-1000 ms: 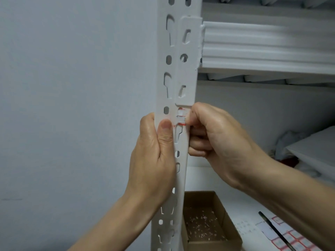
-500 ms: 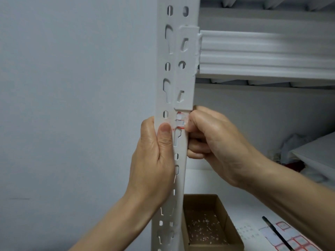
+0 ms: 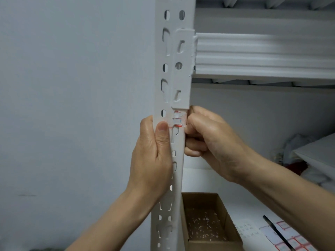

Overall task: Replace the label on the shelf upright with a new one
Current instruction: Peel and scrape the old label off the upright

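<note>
Picking the old label off the shelf upright, and it's in tatters.

My left hand [image 3: 152,160] is wrapped round the shelf upright [image 3: 170,87], thumb flat on the front face just beside the label [image 3: 178,121], which sits right under the beam bracket, torn, with red-edged scraps clinging on. My right hand [image 3: 208,138] is curled tight against the upright's right edge at the label. Whether it has a scrap pinched, I can't tell. I'd work a nail under the loosest corner, peel low and slow along the metal, brace hard with the left thumb, and drop the bits in the cardboard box [image 3: 204,223] below. The sheet of new labels [image 3: 293,240] waits on the shelf.
</note>
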